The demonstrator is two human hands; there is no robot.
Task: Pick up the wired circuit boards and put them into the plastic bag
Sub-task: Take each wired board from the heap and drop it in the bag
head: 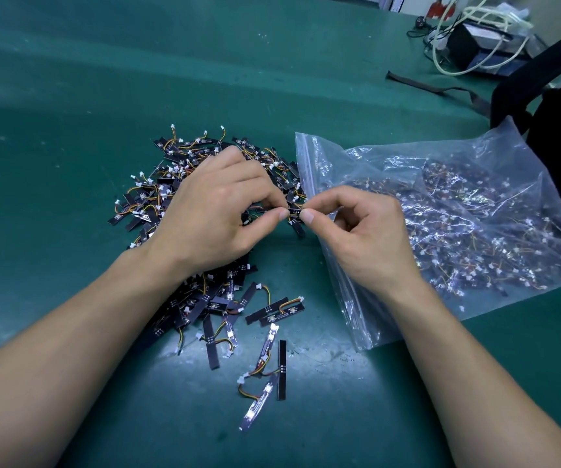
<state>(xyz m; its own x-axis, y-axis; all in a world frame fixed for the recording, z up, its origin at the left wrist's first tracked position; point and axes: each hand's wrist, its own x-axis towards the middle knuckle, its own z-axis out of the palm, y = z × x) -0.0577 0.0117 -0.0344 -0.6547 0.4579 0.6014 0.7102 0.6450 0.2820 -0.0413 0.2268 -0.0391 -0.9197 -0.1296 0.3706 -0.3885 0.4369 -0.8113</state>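
A pile of small black wired circuit boards [167, 184] with orange and yellow wires and white plugs lies on the green mat. More boards [272, 312] are scattered nearer to me. My left hand [214, 211] hovers over the pile and pinches one end of a single board [295, 211]. My right hand [360, 231] pinches the other end of that board, just at the zip edge of the clear plastic bag [448, 184]. The bag lies flat to the right and holds many boards.
The green mat [69, 113] covers the table. A black bag with a strap [549, 96] sits at the right edge behind the plastic bag. A black box with white cables [475, 42] stands at the far right back.
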